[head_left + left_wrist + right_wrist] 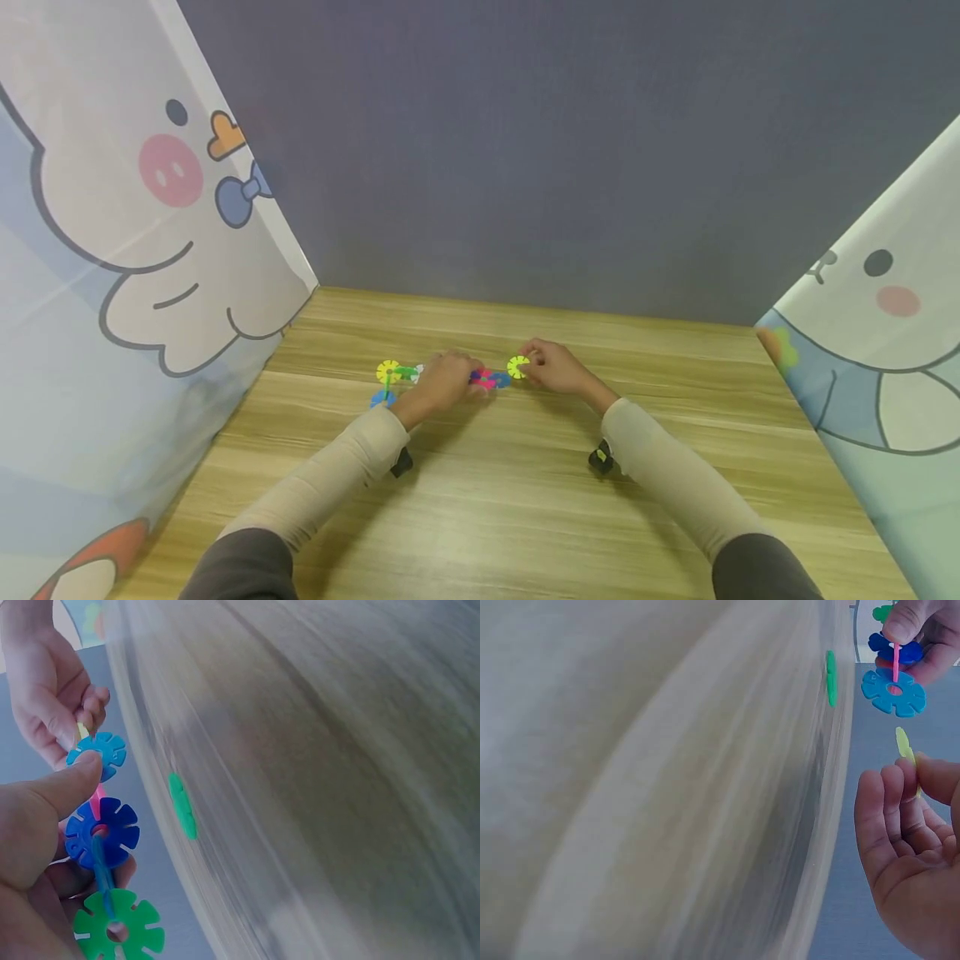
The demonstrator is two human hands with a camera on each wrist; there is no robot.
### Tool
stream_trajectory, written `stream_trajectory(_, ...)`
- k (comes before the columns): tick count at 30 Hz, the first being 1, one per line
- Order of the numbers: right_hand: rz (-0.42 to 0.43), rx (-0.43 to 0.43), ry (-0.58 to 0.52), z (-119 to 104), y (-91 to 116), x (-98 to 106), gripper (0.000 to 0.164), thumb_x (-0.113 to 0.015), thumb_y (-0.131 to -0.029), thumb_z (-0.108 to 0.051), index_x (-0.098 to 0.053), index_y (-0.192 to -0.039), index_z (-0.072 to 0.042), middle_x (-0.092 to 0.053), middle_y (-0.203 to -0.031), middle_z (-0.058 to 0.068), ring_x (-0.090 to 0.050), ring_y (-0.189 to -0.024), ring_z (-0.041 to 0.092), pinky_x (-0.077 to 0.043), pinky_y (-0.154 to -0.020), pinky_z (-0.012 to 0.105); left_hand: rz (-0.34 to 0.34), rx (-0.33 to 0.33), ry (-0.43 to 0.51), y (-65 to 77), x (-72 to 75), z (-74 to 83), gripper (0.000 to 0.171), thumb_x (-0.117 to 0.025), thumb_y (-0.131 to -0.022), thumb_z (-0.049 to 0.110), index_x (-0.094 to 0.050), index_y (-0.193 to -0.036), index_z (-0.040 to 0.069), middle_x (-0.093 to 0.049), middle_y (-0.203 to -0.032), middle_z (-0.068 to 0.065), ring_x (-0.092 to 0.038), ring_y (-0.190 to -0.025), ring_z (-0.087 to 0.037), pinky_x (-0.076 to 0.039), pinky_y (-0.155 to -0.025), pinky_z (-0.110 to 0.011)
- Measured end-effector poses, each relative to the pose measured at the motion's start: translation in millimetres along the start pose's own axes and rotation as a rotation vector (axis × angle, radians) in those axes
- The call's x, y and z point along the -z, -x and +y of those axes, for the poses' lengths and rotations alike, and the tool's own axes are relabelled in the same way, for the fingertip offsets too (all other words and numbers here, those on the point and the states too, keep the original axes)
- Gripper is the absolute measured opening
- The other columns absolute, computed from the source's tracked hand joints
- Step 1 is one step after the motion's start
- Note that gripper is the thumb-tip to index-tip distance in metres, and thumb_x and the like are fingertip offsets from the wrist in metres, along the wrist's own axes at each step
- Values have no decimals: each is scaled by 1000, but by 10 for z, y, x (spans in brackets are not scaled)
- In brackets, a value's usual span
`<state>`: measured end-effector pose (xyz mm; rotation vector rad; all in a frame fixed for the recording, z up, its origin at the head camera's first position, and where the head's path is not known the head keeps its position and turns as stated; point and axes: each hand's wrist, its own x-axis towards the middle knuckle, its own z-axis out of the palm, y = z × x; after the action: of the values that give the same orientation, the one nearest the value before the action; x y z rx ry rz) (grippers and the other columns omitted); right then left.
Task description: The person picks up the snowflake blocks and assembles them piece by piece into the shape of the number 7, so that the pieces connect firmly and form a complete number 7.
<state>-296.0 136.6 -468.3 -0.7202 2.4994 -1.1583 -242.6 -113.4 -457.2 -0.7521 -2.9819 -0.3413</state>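
Note:
My left hand (446, 379) grips a chain of notched plastic flower discs, its thumb near the light blue disc (112, 750) at the chain's right end. Behind that end come a pink disc (483, 379), a dark blue disc (120, 832) and a green disc (139, 930). On the left, the chain continues to a yellow disc (388, 371) and a bent-down blue disc (382, 399). Between thumb and fingertips my right hand (553, 367) pinches a yellow-green disc (904, 741). A small gap separates it from the light blue disc in the right wrist view.
A green disc (182, 806) rests on the wooden table (487, 517), beside the hands. Behind the table stands a grey panel (525, 167). Printed cartoon panels flank it at left (90, 333) and right (892, 350).

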Motion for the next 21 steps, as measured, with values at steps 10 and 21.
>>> stream_trajectory(10,-49,-69,-210,50,121,-45,28,-61,-103,-14,-54,-126,0,-68,-81,12,-66,-71,18,-62,-68,34,-11,16,-20,-24,22,19,48,-77,-86,46,-73,-121,13,-76,-118,-6,-69,-113,-32,-57,-98,-53)
stream_trajectory(21,-38,-126,-390,88,155,-112,31,-57,-104,-8,-49,-131,5,-68,-84,13,-66,-72,17,-64,-69,33,-2,21,-34,-56,7,54,48,-76,-88,47,-72,-124,15,-76,-119,-3,-69,-115,-29,-55,-101,-54)
